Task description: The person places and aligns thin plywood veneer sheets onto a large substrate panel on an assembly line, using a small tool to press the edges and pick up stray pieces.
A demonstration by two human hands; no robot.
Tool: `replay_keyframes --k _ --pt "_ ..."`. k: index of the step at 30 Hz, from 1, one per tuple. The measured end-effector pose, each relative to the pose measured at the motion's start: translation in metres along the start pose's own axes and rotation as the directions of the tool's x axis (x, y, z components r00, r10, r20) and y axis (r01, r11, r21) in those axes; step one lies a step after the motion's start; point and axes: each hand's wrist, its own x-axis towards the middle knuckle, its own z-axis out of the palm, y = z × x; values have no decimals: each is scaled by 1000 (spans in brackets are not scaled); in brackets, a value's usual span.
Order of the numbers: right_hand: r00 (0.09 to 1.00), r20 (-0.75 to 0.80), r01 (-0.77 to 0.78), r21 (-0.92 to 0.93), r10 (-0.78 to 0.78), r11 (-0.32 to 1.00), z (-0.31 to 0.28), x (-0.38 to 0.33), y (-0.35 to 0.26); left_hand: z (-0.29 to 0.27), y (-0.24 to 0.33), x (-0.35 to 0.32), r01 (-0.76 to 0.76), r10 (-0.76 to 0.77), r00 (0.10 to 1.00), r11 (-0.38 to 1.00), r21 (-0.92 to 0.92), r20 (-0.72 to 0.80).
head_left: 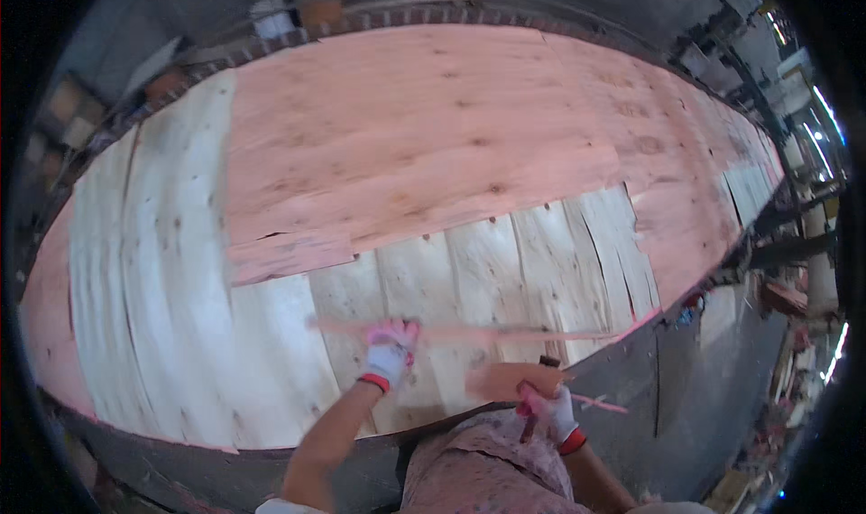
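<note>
One long thin pink-tan strip [487,334] is the piece in work: it runs left to right across the front row of pale sheets [478,279], right end near the bench-side edge; blur hides whether it lies flat or sits slightly raised. Left hand [391,350] is on it left of middle, fingers bent over it; can't tell if they pinch it or just press. Right hand [548,408] is closed, thumb against one flat orange-tan piece [505,381], low and near the front edge. Also at that hand: one dark brown stick [548,361], plus one narrow pink strip [600,405] poking out to the right; how either is gripped is unclear. Two white gloves [388,362], pink fingers, one red cuff [374,382] each. Front row of pale sheets overlaps, at least five edges visible, exact count unclear. Behind: broad pink sheeting [424,126], pale panels [176,243] at left, one small pale patch [749,194] far right. One pink-stained garment [487,460] below the hands. Beyond the far edge, one white container [271,16] and one orange-brown one; at right, clutter [794,370] and several bright slits. Any lettering out there is too blurred to tell.
</note>
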Motion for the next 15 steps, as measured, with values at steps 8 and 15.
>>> replay_keyframes --k 8,15 --pt "838 543 145 -332 63 932 -41 -32 -8 -10 51 -160 57 -109 993 786 -616 -48" --pt "524 852 407 -249 -2 879 12 -60 -10 -66 171 -275 29 -505 856 -173 -984 114"
